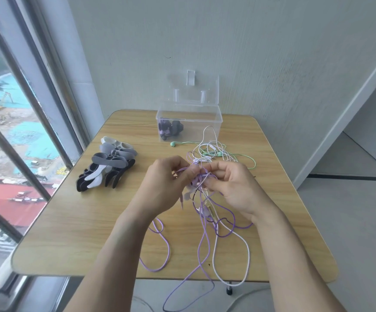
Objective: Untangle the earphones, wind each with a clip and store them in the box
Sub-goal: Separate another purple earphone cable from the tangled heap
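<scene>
Head: left hand (167,183) and right hand (232,188) both pinch purple cord knot (197,182) above table (70,221); box (189,124) open behind.

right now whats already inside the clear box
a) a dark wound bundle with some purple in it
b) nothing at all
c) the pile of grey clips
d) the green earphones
a: a dark wound bundle with purple sits in the left end of the clear box, while the green earphones and the clips lie outside it on the table.

Both hands (201,183) apparently pinching tangled earphones (201,221)
</scene>
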`<state>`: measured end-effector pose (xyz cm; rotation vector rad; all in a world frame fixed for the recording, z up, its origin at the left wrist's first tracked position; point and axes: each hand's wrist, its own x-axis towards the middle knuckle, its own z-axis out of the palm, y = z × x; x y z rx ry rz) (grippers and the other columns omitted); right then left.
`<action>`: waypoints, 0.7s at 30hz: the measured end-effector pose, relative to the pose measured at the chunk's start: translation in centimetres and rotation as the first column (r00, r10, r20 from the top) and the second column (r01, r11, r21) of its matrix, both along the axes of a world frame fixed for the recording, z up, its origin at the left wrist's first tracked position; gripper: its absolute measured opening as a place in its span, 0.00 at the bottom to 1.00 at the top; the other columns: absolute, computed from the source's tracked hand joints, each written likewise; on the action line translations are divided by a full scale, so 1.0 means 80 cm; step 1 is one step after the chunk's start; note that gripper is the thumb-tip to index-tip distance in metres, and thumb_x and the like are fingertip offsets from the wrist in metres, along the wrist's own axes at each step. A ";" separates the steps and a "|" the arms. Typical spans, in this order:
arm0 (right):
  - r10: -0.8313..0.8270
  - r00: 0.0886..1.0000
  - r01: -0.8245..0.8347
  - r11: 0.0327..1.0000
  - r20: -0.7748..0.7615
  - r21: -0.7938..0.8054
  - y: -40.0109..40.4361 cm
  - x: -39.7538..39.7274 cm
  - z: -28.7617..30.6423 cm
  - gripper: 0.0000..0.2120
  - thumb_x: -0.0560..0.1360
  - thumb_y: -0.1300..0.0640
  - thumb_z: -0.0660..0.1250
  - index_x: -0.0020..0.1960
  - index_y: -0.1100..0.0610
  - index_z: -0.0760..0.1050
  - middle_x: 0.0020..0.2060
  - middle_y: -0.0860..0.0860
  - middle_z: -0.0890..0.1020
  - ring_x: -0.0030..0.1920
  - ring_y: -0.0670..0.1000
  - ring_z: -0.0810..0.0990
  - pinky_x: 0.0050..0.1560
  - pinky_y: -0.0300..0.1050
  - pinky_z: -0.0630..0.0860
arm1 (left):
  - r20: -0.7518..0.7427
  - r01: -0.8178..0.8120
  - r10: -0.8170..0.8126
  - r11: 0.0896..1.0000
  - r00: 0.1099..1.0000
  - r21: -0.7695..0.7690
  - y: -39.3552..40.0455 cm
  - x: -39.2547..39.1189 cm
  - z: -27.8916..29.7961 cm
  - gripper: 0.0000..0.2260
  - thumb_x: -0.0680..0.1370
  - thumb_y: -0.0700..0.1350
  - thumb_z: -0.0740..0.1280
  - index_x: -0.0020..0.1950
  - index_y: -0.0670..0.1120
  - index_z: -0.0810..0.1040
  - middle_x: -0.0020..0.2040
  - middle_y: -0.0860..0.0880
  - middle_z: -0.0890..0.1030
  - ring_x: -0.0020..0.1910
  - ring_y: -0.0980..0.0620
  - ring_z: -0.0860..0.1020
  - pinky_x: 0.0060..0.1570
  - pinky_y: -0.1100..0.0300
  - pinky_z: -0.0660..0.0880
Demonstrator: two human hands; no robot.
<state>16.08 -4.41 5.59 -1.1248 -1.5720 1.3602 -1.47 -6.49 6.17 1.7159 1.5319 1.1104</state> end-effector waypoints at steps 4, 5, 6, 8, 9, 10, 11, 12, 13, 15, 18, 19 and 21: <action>-0.013 1.000 0.013 1.000 -0.014 -0.004 0.000 -0.003 0.003 0.05 0.79 0.65 0.67 0.54 0.62 0.77 0.36 0.53 0.84 0.35 0.48 0.79 0.42 0.40 0.75 | 0.107 -0.068 0.065 0.997 0.992 0.027 0.000 0.002 0.002 0.11 0.80 0.49 0.68 0.39 0.48 0.80 0.26 0.58 0.77 0.23 0.60 0.71 0.27 0.70 0.66; -0.021 1.000 0.021 1.000 -0.020 -0.005 0.000 -0.003 0.004 0.03 0.79 0.64 0.67 0.52 0.62 0.78 0.33 0.52 0.82 0.33 0.47 0.76 0.41 0.38 0.73 | 0.150 -0.089 0.084 0.996 0.985 0.023 0.000 0.001 0.003 0.10 0.80 0.48 0.69 0.40 0.47 0.80 0.24 0.59 0.75 0.21 0.60 0.69 0.25 0.69 0.65; -0.025 0.999 0.025 1.000 -0.029 -0.007 0.000 -0.003 0.005 0.02 0.79 0.64 0.67 0.50 0.61 0.78 0.31 0.50 0.80 0.32 0.46 0.75 0.39 0.37 0.72 | 0.178 -0.095 0.090 0.995 0.980 0.019 0.000 0.001 0.004 0.09 0.80 0.47 0.69 0.40 0.46 0.81 0.23 0.59 0.74 0.20 0.60 0.68 0.24 0.69 0.64; -0.032 0.998 0.031 0.999 -0.047 -0.012 0.001 -0.003 0.006 0.03 0.79 0.64 0.66 0.48 0.59 0.78 0.31 0.50 0.80 0.32 0.46 0.75 0.38 0.36 0.72 | 0.206 -0.049 0.047 0.999 0.977 0.007 -0.002 -0.002 0.007 0.07 0.80 0.46 0.69 0.42 0.46 0.81 0.25 0.60 0.76 0.21 0.60 0.68 0.25 0.69 0.64; -0.035 0.998 0.034 0.999 -0.056 -0.013 0.001 -0.003 0.006 0.03 0.79 0.63 0.66 0.49 0.59 0.78 0.33 0.49 0.81 0.33 0.45 0.76 0.39 0.37 0.72 | 0.234 -0.003 0.005 1.000 0.972 -0.007 -0.004 -0.003 0.009 0.06 0.79 0.46 0.70 0.44 0.46 0.81 0.27 0.59 0.78 0.21 0.58 0.68 0.26 0.68 0.65; -0.035 0.997 0.035 0.999 -0.063 -0.011 0.000 -0.003 0.007 0.02 0.79 0.63 0.67 0.50 0.58 0.78 0.34 0.49 0.83 0.34 0.45 0.78 0.39 0.37 0.73 | 0.267 0.047 -0.039 0.999 0.963 -0.023 -0.006 -0.004 0.011 0.06 0.79 0.46 0.70 0.45 0.45 0.82 0.31 0.56 0.80 0.22 0.55 0.68 0.27 0.66 0.66; -0.034 0.997 0.033 0.999 -0.072 -0.007 0.000 -0.002 0.007 0.02 0.79 0.63 0.67 0.50 0.58 0.78 0.35 0.48 0.84 0.35 0.44 0.79 0.39 0.37 0.73 | 0.287 0.088 -0.073 0.995 0.955 -0.037 -0.007 -0.006 0.013 0.05 0.78 0.46 0.72 0.47 0.45 0.82 0.34 0.54 0.82 0.23 0.54 0.68 0.28 0.64 0.68; -0.033 0.996 0.033 0.999 -0.085 -0.007 -0.001 -0.001 0.007 0.04 0.79 0.65 0.68 0.51 0.58 0.78 0.36 0.48 0.84 0.35 0.44 0.79 0.39 0.36 0.73 | 0.288 0.111 -0.093 0.993 0.953 -0.047 -0.008 -0.007 0.013 0.06 0.77 0.46 0.73 0.48 0.44 0.82 0.35 0.54 0.82 0.23 0.53 0.69 0.29 0.63 0.68; -0.034 0.995 0.033 0.999 -0.097 -0.008 -0.001 0.000 0.007 0.05 0.78 0.67 0.68 0.50 0.58 0.78 0.38 0.49 0.84 0.36 0.44 0.80 0.39 0.35 0.74 | 0.274 0.115 -0.097 0.992 0.957 -0.051 -0.009 -0.008 0.013 0.06 0.76 0.45 0.74 0.48 0.44 0.82 0.35 0.55 0.82 0.23 0.53 0.69 0.29 0.63 0.68; -0.029 0.995 0.028 1.000 -0.100 -0.008 -0.002 0.001 0.009 0.08 0.76 0.70 0.69 0.50 0.58 0.78 0.40 0.51 0.84 0.37 0.44 0.79 0.38 0.35 0.73 | 0.233 0.088 -0.077 0.995 0.969 -0.041 -0.008 -0.008 0.011 0.05 0.75 0.44 0.75 0.46 0.44 0.82 0.35 0.54 0.83 0.23 0.53 0.70 0.28 0.64 0.68; -0.027 0.996 0.027 1.000 -0.080 -0.010 -0.003 0.000 0.009 0.09 0.74 0.71 0.69 0.49 0.58 0.78 0.39 0.50 0.83 0.36 0.45 0.78 0.39 0.37 0.72 | 0.191 0.041 -0.035 0.999 0.981 -0.030 -0.007 -0.006 0.007 0.03 0.76 0.43 0.73 0.44 0.46 0.81 0.37 0.54 0.83 0.22 0.53 0.72 0.25 0.66 0.67; -0.034 0.995 0.032 0.999 -0.097 -0.020 -0.003 0.000 0.009 0.09 0.74 0.70 0.70 0.49 0.58 0.78 0.39 0.50 0.84 0.36 0.45 0.79 0.39 0.37 0.72 | 0.180 0.039 -0.033 0.999 0.983 -0.031 -0.006 -0.006 0.006 0.04 0.77 0.43 0.72 0.44 0.46 0.79 0.37 0.53 0.83 0.22 0.52 0.73 0.25 0.66 0.67; -0.050 0.988 0.043 0.998 -0.145 -0.048 -0.003 0.000 0.009 0.08 0.73 0.64 0.74 0.50 0.57 0.79 0.40 0.50 0.84 0.38 0.46 0.79 0.39 0.36 0.72 | 0.177 0.064 -0.055 0.997 0.983 -0.049 -0.005 -0.006 0.006 0.05 0.78 0.44 0.71 0.45 0.44 0.77 0.37 0.49 0.83 0.23 0.50 0.74 0.26 0.65 0.68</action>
